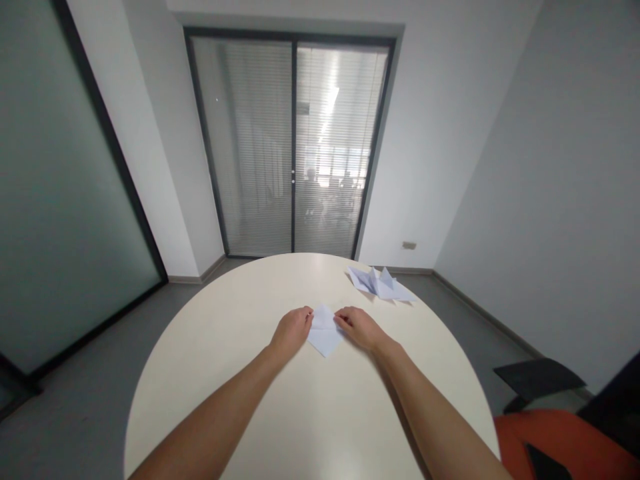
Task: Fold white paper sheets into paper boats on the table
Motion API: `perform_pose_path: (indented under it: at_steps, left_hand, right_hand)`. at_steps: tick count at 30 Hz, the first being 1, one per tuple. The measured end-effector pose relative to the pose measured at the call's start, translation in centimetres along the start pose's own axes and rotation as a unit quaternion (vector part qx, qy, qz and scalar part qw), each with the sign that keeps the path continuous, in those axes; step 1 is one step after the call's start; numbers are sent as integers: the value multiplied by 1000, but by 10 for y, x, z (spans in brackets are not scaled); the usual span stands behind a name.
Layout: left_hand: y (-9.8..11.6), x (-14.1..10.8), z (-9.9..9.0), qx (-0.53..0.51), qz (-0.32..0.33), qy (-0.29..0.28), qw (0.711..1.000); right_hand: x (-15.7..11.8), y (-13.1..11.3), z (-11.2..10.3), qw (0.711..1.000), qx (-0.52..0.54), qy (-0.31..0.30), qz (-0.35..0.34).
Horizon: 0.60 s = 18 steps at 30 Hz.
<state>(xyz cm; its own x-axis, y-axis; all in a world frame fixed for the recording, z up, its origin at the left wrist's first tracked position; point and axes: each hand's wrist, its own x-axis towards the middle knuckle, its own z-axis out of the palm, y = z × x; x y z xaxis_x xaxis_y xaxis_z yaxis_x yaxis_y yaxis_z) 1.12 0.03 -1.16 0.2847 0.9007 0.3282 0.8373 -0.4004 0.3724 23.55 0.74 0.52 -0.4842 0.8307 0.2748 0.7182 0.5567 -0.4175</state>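
A folded piece of white paper [325, 337], roughly diamond-shaped with a crease across it, is between my two hands over the middle of the table. My left hand [293, 329] has its fingers closed on the paper's left edge. On the opposite side my right hand [361, 327] pinches the right edge between thumb and fingers. The lower point of the paper faces me, and its upper tip shows beyond my fingers. Parts of both side edges are hidden by my fingertips.
Several folded white paper shapes [380, 285] lie together at the far right of the round cream table [300, 413]. An orange chair [555, 433] with a black armrest stands at the right. Behind the table is a glass partition [240, 147] with blinds.
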Motion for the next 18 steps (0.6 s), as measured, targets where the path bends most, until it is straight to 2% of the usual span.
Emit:
perform_pose_path:
  at_steps: [8, 14, 18]
  left_hand:
    - [2, -2, 0, 84, 8, -4, 996]
    - [2, -4, -1, 105, 17, 3, 994]
    - [3, -4, -3, 115, 20, 4, 993]
  right_hand:
    - [0, -4, -3, 1000, -18, -15, -16]
    - [-2, -1, 0, 1000, 2, 13, -6]
    - [-2, -3, 0, 1000, -24, 3, -11]
